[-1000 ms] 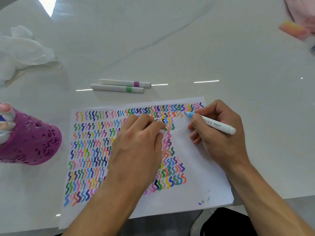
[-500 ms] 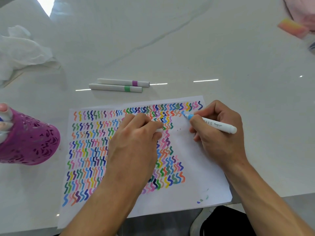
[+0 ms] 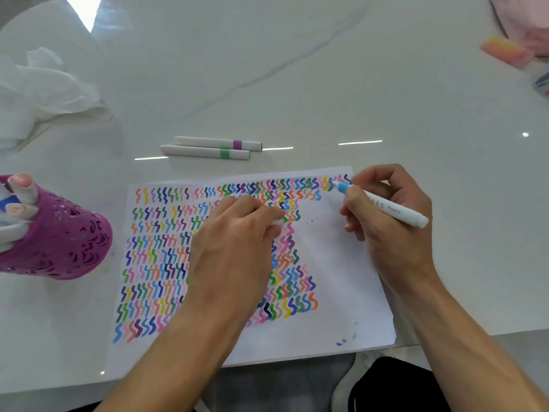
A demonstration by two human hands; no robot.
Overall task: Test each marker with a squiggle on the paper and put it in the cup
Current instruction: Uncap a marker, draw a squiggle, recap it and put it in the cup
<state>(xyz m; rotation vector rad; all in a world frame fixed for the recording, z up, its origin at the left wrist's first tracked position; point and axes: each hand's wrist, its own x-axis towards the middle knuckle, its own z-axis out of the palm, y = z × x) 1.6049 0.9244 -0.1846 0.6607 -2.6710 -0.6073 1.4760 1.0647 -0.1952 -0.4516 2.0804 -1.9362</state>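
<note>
A white sheet of paper (image 3: 341, 281) covered with rows of coloured squiggles lies at the table's near edge. My right hand (image 3: 383, 221) grips a white marker with a light blue tip (image 3: 386, 208); the tip sits near the paper's top right corner. My left hand (image 3: 234, 251) rests curled on the middle of the paper and holds a small white piece, probably the marker's cap (image 3: 277, 222). A purple openwork cup (image 3: 56, 236) with several markers in it stands at the left. Two capped markers, one purple-banded (image 3: 218, 143) and one green-banded (image 3: 205, 151), lie beyond the paper.
Crumpled white tissue or plastic (image 3: 35, 90) lies at the far left. A pink-orange block (image 3: 505, 52) and pink cloth (image 3: 525, 19) sit at the far right corner. The white marble table's near edge (image 3: 475, 337) runs just below the paper.
My right hand has moved the blue tip to the right along the top rows, toward the paper's corner; a fresh blue squiggle shows at the end of the second row. My left hand stays put.
</note>
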